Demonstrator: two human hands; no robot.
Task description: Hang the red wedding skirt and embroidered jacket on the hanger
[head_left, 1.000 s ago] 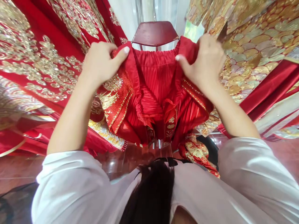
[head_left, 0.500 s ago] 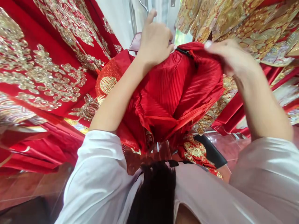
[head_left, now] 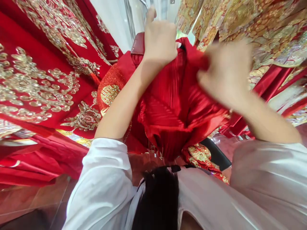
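Note:
A red pleated skirt with gold embroidery hangs from a dark red wooden hanger in front of me. My left hand is closed over the skirt's waistband at the hanger, with one finger raised towards a metal hook above. My right hand is closed on the skirt's red fabric at the right side of the waistband and is blurred by motion. A round gold emblem shows on the skirt's left panel.
Red garments with heavy gold embroidery hang at the left. Gold brocade garments hang at the upper right. A glossy reddish floor lies below, with a dark object on it near the skirt's hem.
My left hand has moved from the waistband's left end to the hanger's middle. My right hand has bunched the fabric and dropped lower. The skirt has turned, its open waist closing.

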